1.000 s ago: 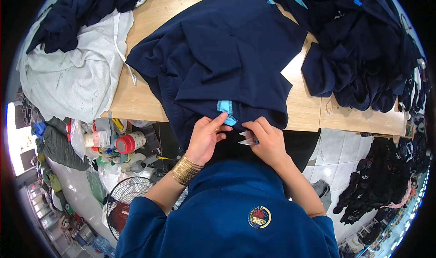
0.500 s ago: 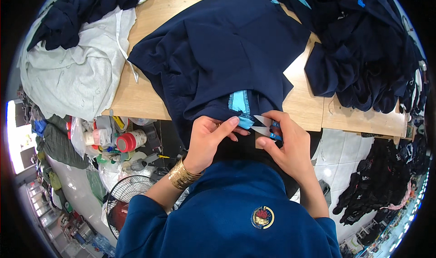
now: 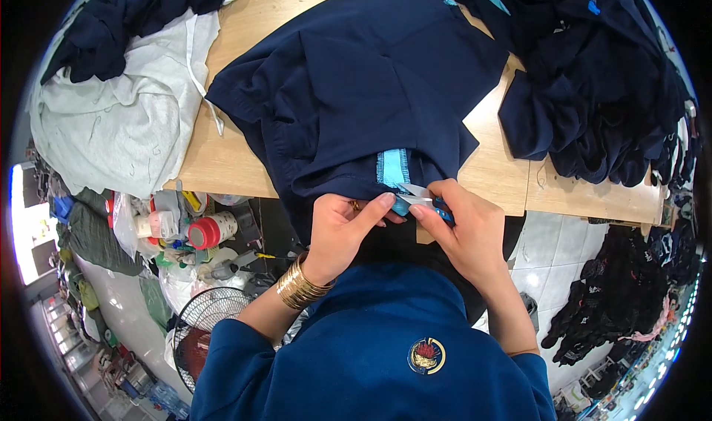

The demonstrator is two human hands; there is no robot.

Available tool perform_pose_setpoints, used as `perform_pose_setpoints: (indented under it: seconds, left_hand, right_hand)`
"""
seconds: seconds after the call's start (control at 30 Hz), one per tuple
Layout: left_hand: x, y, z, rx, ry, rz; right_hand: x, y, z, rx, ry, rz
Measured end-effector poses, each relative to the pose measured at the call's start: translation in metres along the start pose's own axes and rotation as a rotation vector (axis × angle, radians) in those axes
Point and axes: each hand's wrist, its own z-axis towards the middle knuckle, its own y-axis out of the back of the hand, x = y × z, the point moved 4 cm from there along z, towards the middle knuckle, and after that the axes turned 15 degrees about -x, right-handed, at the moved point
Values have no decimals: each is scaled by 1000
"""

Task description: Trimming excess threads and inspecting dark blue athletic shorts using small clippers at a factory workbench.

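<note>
Navy garment is being supported by a pale wooden table, part of its near side being draped over the table's front edge. At the near side of the navy garment, a light blue strip with dark stitching along its sides is being exposed. The strip's lower end is being pinched by the left hand, the thumb being laid on top, the other fingers being partly hidden. A gold bracelet is being worn on the left wrist.

Just beyond the near side of the navy garment, right of the strip, small blue-handled scissors are being gripped by the right hand, thumb and fingers being held close around the handles. The blades are being held narrowly apart and pointed toward the strip's lower end; whether cloth is being touched by them cannot be told.

Left of the navy garment, a pale grey cloth is being partly covered by a dark garment. Right of the navy garment, a dark clothing heap is being borne by the table. Below left of it, a red and white container is being seen.
</note>
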Motion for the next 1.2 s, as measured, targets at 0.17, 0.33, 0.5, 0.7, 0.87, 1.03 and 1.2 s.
perform_pose_setpoints:
  seconds: [0.17, 0.33, 0.5, 0.7, 0.87, 1.03, 1.2]
  left_hand:
    - [0, 1, 0, -5, -66, 28]
    - [0, 2, 0, 1, -64, 34]
    - [1, 1, -1, -3, -66, 26]
    - [3, 1, -2, 7, -128, 89]
    - [3, 1, -2, 16, -118, 85]
    - [1, -1, -4, 22, -113, 88]
    - [1, -1, -3, 36, -121, 76]
  right_hand:
    - [1, -1, 0, -4, 30, -22]
    - [1, 1, -1, -8, 6, -73]
    - [1, -1, -3, 0, 26, -40]
    - [2, -5, -3, 7, 11, -4]
    - [0, -6, -5, 12, -6, 17]
    - [1, -5, -5, -9, 25, -3]
    - [-2, -6, -6, 1, 15, 0]
